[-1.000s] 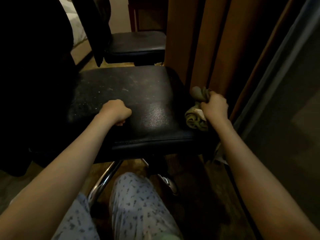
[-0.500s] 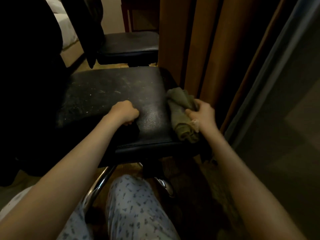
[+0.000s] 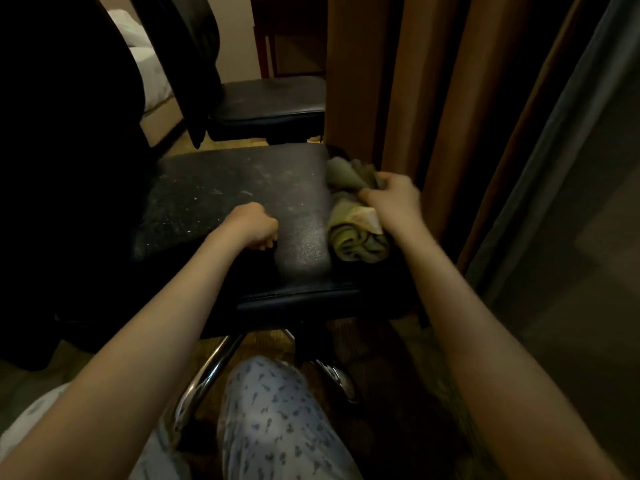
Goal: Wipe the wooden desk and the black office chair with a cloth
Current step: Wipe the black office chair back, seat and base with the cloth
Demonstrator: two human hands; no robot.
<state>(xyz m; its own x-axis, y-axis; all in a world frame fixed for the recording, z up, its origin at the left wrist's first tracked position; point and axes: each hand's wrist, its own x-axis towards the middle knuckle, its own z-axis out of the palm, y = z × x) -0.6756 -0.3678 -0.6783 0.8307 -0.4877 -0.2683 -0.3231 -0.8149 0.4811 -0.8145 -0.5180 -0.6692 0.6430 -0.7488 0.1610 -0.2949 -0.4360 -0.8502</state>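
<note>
While the left hand (image 3: 254,226) is resting as a closed fist on the middle of the seat of the black office chair (image 3: 242,188), holding nothing visible, the right hand (image 3: 394,202) is gripping a bunched olive-green cloth (image 3: 353,233) with curled fingers and pressing it onto the seat's right edge. Pale specks and streaks are showing on the left and far parts of the seat. A second black chair (image 3: 270,105) is standing just behind, and brown curtains (image 3: 433,98) are hanging close on the right.
</note>
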